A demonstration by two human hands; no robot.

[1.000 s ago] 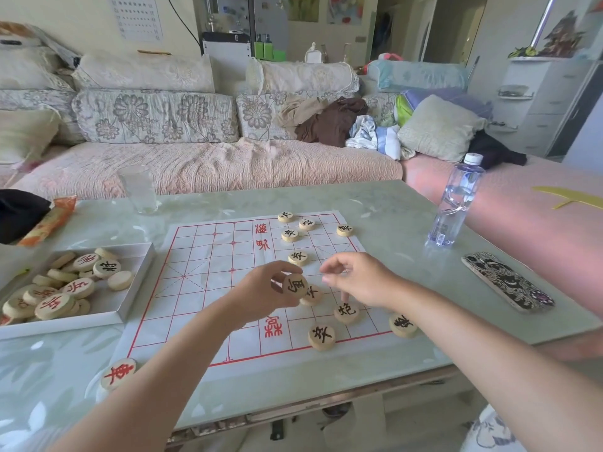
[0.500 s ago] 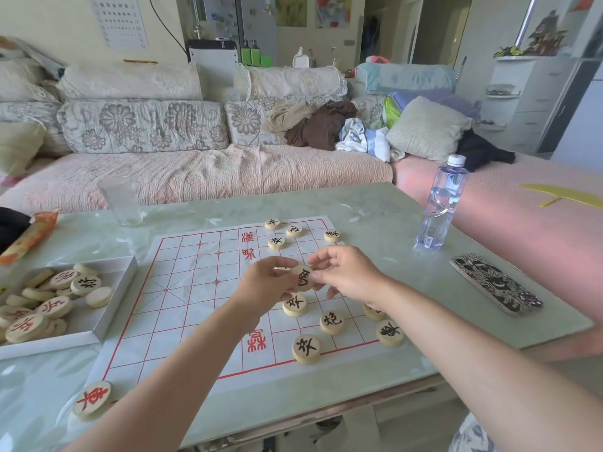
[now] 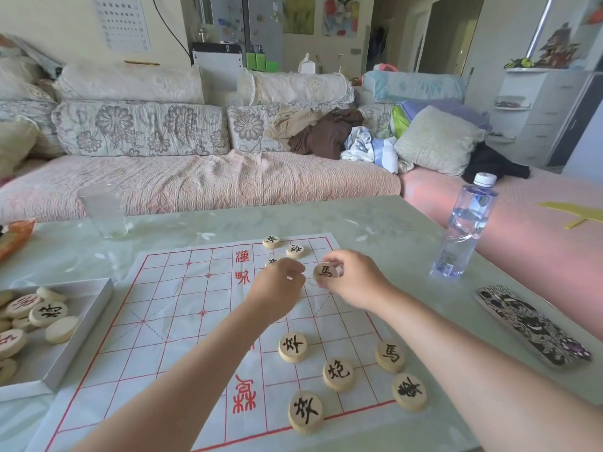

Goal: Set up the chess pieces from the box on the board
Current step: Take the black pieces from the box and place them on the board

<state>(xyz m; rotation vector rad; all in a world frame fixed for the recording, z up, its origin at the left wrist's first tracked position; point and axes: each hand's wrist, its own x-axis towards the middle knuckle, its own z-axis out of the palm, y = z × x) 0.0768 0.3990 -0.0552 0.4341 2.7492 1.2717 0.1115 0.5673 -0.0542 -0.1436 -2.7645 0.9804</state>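
Horse disc (image 3: pixel 326 272), black-lettered, is pinched between the thumb and fingers of my right hand (image 3: pixel 355 282), face towards me, above the far right part of the paper chess board (image 3: pixel 182 321). My left hand (image 3: pixel 277 288) hangs just beside it with its fingers curled under; from behind I cannot tell whether it holds anything. Beyond my hands two black discs (image 3: pixel 271 241) lie near the board's far edge, and a third peeks out by my left knuckles. Five more black discs (image 3: pixel 338 374) lie flat around the near right corner, close together but apart. On the counter (image 3: pixel 375 220) to the left, touching the board's edge, sits the white box (image 3: pixel 81 331) with a heap of red and black pieces (image 3: pixel 49 313). A water bottle (image 3: pixel 466 230) stands to the right, a patterned phone (image 3: pixel 532 324) lies nearer me, and a clear glass (image 3: pixel 104 210) stands at the far left
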